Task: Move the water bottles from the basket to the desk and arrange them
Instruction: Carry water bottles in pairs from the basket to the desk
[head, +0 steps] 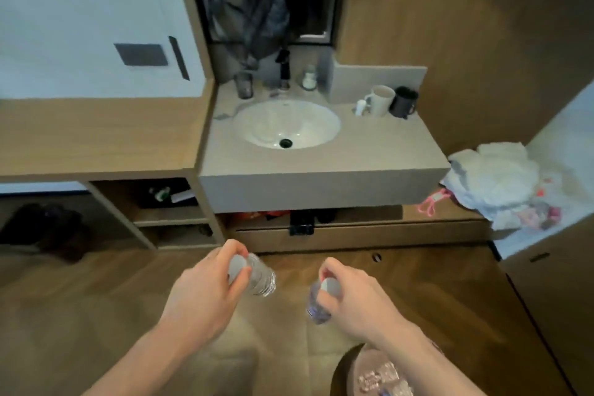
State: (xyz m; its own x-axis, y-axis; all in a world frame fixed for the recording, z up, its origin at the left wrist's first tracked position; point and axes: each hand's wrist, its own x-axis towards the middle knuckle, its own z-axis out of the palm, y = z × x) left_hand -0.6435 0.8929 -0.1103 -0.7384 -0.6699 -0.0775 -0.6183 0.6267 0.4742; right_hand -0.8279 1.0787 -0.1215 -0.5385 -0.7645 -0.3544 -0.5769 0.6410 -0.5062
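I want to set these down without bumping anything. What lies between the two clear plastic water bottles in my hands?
Nothing in the head view: only bare wooden floor shows between the clear plastic water bottle in the left hand and the one in the right hand.

We face a grey vanity counter [324, 183] with a white oval sink [286, 124] and a black tap [284, 69], set among wood-panelled walls [482, 26]. Two mugs, one white [381, 100] and one black [403, 102], stand at its right. To the left we see a wooden ledge [96, 135] above open shelves [167, 209]. The floor [112, 299] is wood.
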